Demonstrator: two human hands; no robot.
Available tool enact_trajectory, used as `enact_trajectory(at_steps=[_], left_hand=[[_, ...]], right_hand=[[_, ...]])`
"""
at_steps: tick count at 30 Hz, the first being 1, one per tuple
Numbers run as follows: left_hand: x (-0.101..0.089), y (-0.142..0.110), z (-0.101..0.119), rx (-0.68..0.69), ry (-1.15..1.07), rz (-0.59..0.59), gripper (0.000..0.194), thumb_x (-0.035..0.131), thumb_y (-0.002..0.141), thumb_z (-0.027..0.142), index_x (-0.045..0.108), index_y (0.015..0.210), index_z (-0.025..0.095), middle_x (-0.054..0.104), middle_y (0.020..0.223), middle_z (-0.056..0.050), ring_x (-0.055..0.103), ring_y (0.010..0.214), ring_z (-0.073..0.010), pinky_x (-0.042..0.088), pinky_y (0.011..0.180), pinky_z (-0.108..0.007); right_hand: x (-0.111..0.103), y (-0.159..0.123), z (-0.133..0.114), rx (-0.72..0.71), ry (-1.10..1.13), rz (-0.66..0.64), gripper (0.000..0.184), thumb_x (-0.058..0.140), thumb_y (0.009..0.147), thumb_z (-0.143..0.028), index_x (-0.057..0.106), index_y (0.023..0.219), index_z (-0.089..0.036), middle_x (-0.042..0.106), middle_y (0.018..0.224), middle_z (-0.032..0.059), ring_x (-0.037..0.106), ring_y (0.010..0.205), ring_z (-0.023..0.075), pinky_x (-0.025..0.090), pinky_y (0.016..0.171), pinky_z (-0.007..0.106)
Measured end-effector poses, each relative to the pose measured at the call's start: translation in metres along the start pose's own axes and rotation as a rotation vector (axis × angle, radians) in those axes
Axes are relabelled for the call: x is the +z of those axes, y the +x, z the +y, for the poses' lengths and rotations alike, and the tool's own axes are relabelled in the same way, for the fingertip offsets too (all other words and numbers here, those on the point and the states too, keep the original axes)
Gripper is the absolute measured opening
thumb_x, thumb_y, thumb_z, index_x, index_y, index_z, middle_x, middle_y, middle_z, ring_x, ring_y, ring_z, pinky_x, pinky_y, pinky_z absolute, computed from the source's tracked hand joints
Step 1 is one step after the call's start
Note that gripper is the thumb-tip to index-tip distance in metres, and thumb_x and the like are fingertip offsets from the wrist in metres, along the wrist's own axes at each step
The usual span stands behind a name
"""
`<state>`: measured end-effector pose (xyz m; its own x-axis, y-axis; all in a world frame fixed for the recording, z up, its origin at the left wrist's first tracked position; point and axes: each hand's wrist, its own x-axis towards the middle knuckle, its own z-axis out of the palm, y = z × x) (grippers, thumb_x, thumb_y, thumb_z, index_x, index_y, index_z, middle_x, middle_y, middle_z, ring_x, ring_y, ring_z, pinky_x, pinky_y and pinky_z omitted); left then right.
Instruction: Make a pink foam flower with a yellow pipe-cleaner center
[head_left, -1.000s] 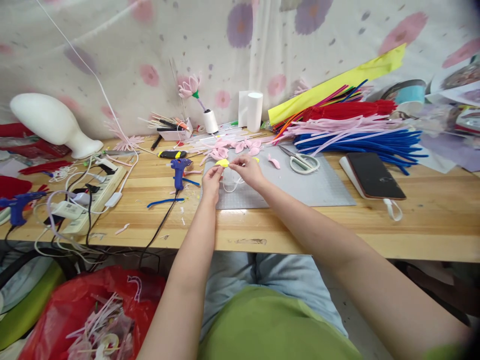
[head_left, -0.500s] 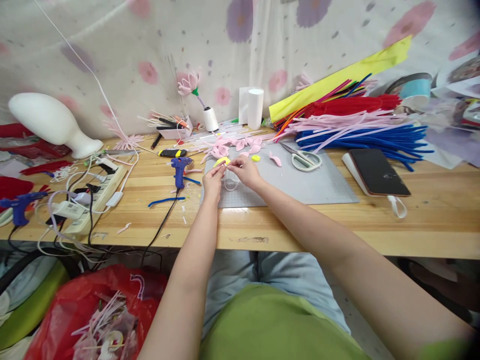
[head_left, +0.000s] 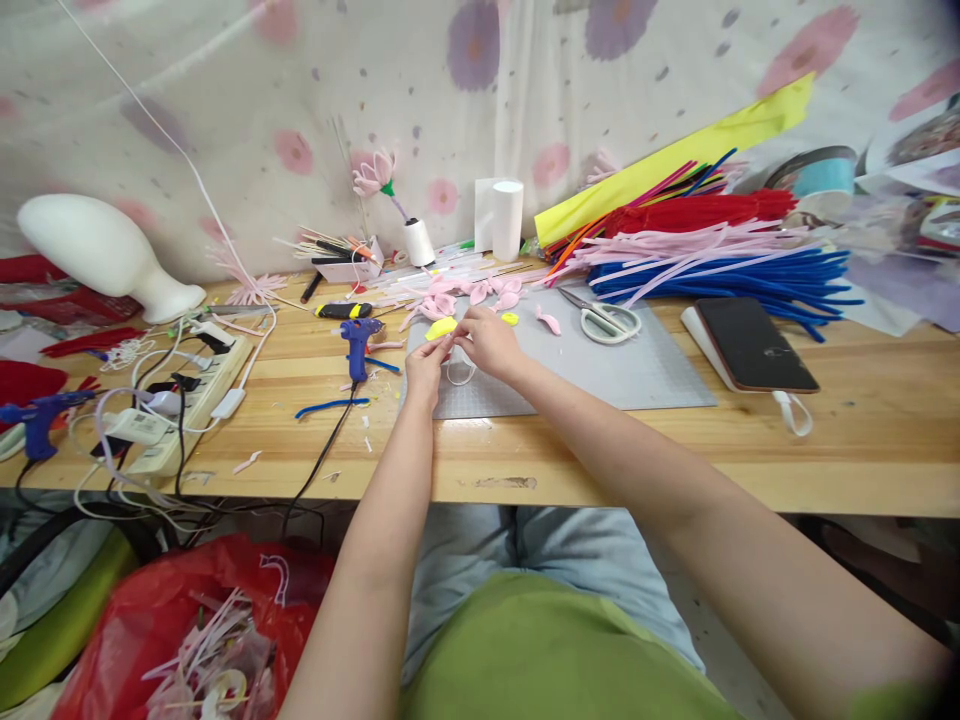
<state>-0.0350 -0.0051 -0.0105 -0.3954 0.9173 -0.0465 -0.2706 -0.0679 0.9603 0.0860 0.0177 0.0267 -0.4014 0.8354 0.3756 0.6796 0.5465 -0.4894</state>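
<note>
1. Pinched at the fingertips of the left hand [head_left: 425, 370], a yellow piece [head_left: 441, 328] is being held over the left part of the grey mat [head_left: 585, 375].
2. Fingertips of the right hand [head_left: 487, 342] are being pressed together close to the left ones; whether anything is being gripped between them cannot be told.
3. A white loop [head_left: 460, 374] is being shown just below the hands.
4. Beyond them, pink petals [head_left: 507, 293] are being borne by the mat's far part, with scissors [head_left: 609, 322] at the right.
5. Left of the mat, a blue glue gun [head_left: 357, 348] is being supported by the table [head_left: 570, 470].
</note>
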Motion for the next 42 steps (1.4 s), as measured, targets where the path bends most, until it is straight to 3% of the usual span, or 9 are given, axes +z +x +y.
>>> enact_trajectory(at_steps=[10,13,17,20,24,27,32,39,42], left_hand=[[0.003,0.000,-0.005,0.098,0.039,0.099,0.008,0.075,0.058,0.021,0.070,0.063,0.016,0.068,0.071,-0.002,0.061,0.075,-0.0134,0.046,0.072,-0.026],[0.000,0.002,-0.008,0.249,0.111,0.096,0.003,0.072,0.062,0.020,0.070,0.062,0.018,0.069,0.074,-0.002,0.062,0.078,-0.0142,0.047,0.081,-0.028],[-0.004,0.002,-0.006,0.414,0.203,0.137,0.002,0.069,0.067,0.021,0.069,0.065,0.020,0.069,0.084,-0.003,0.061,0.090,-0.0159,0.043,0.092,-0.031],[-0.004,0.003,-0.003,0.353,0.123,0.240,0.006,0.067,0.068,0.022,0.064,0.065,0.018,0.068,0.082,-0.003,0.060,0.087,-0.0149,0.044,0.089,-0.029],[-0.004,0.008,0.002,0.248,-0.014,0.289,0.009,0.065,0.069,0.022,0.060,0.064,0.016,0.067,0.074,-0.002,0.062,0.077,-0.0128,0.047,0.080,-0.027],[-0.004,0.009,0.006,0.251,-0.033,0.278,0.009,0.066,0.069,0.020,0.059,0.065,0.016,0.067,0.074,-0.002,0.063,0.079,-0.0132,0.046,0.081,-0.027],[-0.009,0.012,0.019,0.174,-0.197,0.278,0.011,0.062,0.075,0.014,0.054,0.067,0.015,0.066,0.075,-0.001,0.065,0.076,-0.0105,0.047,0.083,-0.026],[-0.010,0.018,0.041,0.047,-0.549,0.289,0.022,0.042,0.087,0.004,0.049,0.068,0.015,0.065,0.071,-0.002,0.066,0.078,-0.0084,0.050,0.087,-0.028],[-0.002,0.018,0.039,0.004,-0.614,0.280,0.025,0.041,0.087,0.002,0.049,0.067,0.015,0.062,0.065,0.001,0.065,0.072,-0.0065,0.051,0.088,-0.028]], right_hand=[[-0.001,0.002,-0.008,-0.035,-0.107,-0.126,0.019,0.049,0.081,-0.013,0.067,0.089,-0.013,0.059,0.103,0.0137,0.051,0.102,0.0255,0.041,0.081,0.035],[0.000,0.004,-0.010,0.007,0.001,-0.168,0.027,0.050,0.073,-0.004,0.067,0.093,-0.011,0.059,0.106,0.0137,0.053,0.103,0.0240,0.041,0.087,0.034],[0.004,0.007,-0.007,0.143,0.348,-0.196,0.035,0.046,0.066,0.001,0.067,0.091,-0.012,0.065,0.098,0.0091,0.059,0.092,0.0185,0.044,0.085,0.030],[0.007,0.006,0.000,0.221,0.541,-0.120,0.043,0.046,0.062,0.001,0.064,0.098,-0.015,0.065,0.104,0.0069,0.059,0.096,0.0176,0.046,0.085,0.031],[0.012,0.003,0.006,0.123,0.544,-0.137,0.045,0.051,0.063,-0.001,0.060,0.105,-0.017,0.063,0.113,0.0064,0.057,0.106,0.0180,0.042,0.091,0.033],[0.019,0.005,0.003,0.074,0.527,-0.205,0.035,0.056,0.070,-0.009,0.061,0.104,-0.017,0.067,0.101,0.0047,0.060,0.096,0.0157,0.042,0.087,0.029],[0.024,0.009,0.001,0.206,0.281,-0.195,0.026,0.056,0.074,-0.016,0.063,0.099,-0.017,0.064,0.079,0.0008,0.056,0.070,0.0133,0.039,0.065,0.024],[-0.009,0.000,0.041,0.296,0.165,0.027,0.005,0.059,0.074,-0.022,0.061,0.074,-0.017,0.063,0.081,0.0037,0.055,0.076,0.0152,0.038,0.067,0.026],[-0.024,-0.007,0.052,0.274,0.282,0.039,0.012,0.063,0.071,-0.023,0.055,0.064,-0.017,0.060,0.075,0.0026,0.052,0.071,0.0137,0.041,0.068,0.027]])
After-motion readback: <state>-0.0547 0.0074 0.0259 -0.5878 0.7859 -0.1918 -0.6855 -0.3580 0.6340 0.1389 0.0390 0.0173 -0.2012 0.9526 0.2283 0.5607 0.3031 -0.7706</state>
